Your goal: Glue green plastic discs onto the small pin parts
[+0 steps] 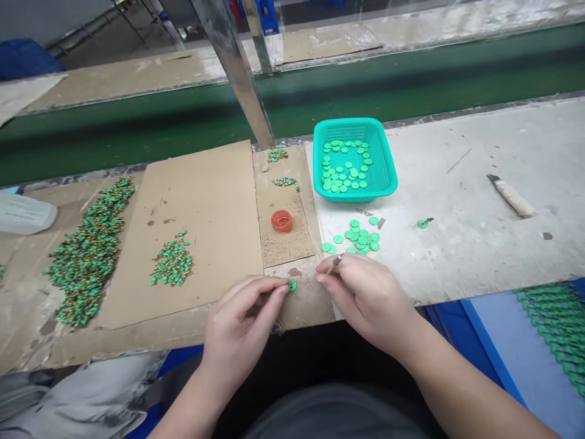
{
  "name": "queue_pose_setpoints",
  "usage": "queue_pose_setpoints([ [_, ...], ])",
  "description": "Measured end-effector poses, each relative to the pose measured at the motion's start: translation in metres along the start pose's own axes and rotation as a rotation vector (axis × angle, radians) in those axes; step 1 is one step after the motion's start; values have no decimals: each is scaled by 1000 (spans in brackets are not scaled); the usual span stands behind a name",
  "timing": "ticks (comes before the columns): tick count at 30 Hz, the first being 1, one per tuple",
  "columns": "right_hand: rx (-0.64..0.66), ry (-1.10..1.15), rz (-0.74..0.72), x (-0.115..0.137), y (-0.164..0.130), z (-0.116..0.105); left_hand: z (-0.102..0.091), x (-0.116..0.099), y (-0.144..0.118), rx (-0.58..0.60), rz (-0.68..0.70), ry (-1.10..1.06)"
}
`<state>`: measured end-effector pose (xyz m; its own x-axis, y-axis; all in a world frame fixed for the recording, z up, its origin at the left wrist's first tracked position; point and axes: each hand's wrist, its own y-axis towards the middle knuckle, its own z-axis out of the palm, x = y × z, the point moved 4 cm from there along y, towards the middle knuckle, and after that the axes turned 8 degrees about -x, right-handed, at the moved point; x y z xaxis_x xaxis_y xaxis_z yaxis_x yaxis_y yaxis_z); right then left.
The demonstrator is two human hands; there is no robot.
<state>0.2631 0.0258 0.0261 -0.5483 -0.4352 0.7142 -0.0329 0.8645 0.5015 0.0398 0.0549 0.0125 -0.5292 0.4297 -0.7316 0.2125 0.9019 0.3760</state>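
My left hand pinches a small round green disc between thumb and fingertips, just above the table's front edge. Closed around a thin stick-like tool with a dark part, my right hand is a short way to the right of that disc; the tool's exact kind is unclear. Past the right hand lies a loose pile of similar green discs. A small red cap-like cup stands on a cardboard piece beyond both hands.
A turquoise basket holds many green discs. Heaps of small green-and-gold pieces lie left, with a smaller heap on a cardboard sheet. A wrapped blade-like tool lies right. A metal post rises behind.
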Motion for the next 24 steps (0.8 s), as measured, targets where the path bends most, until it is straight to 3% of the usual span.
queue_pose_setpoints([
  [6,168,20,97,2,-3,-8,-1,2,-1,10,32,10],
  [13,183,187,111,-2,18,11,0,0,0,4,56,-15],
  [17,217,177,113,-6,26,24,0,1,-1,8,39,-29],
  [24,249,163,17,-7,26,26,1,2,-3,4,11,-18],
])
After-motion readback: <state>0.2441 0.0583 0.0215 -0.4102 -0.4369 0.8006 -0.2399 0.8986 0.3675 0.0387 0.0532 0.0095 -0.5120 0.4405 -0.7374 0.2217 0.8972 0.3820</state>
